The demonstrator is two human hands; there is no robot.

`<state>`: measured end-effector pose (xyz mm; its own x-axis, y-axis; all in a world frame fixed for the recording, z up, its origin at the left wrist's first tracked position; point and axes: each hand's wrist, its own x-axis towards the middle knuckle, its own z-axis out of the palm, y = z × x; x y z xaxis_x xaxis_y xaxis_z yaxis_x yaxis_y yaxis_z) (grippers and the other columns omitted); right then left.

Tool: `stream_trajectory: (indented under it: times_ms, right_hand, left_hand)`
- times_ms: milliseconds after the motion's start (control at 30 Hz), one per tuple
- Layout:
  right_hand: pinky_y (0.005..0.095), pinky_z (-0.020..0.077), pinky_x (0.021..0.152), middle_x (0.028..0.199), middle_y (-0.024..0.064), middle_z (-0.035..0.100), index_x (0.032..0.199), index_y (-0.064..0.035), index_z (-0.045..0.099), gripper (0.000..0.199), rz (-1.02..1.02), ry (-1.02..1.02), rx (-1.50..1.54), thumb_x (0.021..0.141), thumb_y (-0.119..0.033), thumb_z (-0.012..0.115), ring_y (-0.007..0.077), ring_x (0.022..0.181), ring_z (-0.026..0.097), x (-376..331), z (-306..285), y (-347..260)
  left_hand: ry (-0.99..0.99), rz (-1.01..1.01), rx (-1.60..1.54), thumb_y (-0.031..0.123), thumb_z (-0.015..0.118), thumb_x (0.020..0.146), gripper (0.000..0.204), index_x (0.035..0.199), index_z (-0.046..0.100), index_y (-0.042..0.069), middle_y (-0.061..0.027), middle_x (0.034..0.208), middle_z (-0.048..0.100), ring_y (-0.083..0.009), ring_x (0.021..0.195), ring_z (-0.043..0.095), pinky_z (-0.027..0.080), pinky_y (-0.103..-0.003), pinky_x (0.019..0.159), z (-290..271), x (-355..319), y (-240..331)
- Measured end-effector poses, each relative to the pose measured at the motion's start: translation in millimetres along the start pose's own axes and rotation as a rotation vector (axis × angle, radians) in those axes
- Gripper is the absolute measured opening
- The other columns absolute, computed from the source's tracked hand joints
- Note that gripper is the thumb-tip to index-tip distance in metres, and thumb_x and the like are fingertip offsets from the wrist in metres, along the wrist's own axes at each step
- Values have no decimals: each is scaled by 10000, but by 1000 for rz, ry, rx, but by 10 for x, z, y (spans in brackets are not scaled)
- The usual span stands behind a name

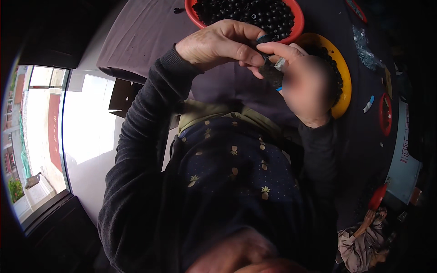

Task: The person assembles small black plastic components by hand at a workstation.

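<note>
Above the table edge my left hand (223, 45) and my right hand (307, 88) meet, fingers bent and tips nearly touching. Between the fingertips is a small black part (267, 58), too small and dark to name. Black coverings with blue edges wrap some fingertips, one of them on the right thumb (271, 75). A pale, shiny wrap (281, 65) shows at a right finger. The middle of the right hand is blurred. Just beyond the hands sits a red bowl (300, 22) full of small round black pieces. Partly behind my right hand, a yellow bowl (347, 86) holds more black pieces.
A dark cloth (136, 41) covers the table. To the right lie a clear plastic bag (365, 49), a small blue-and-white piece (369, 104) and a red dish (385, 113). At lower right another person's hand (365, 223) reaches toward a red container (378, 197), near a grey-blue box (404, 170).
</note>
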<state>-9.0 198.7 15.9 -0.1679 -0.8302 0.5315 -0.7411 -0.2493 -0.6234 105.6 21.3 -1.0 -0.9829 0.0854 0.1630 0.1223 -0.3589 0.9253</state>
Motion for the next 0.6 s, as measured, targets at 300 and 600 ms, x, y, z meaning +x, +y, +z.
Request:
stream_trajectory:
  times_ms: [300, 600]
  right_hand:
    - [261, 534, 593, 837, 45, 628, 1017, -61, 611, 404, -136, 158, -79, 659, 108, 689, 144, 716, 656, -7, 57, -40]
    - [227, 515, 593, 838, 61, 639, 1050, -28, 578, 283, -53, 124, 1, 781, 49, 622, 132, 676, 645, -30, 21, -133]
  left_hand:
    - [46, -5, -322, 145, 617, 840, 297, 1093, 587, -7, -78, 988, 633, -151, 813, 619, 530, -299, 756, 206, -35, -282]
    - [120, 143, -330, 155, 569, 881, 281, 1118, 569, 4, -35, 927, 599, -95, 733, 537, 506, -320, 773, 294, -75, -366]
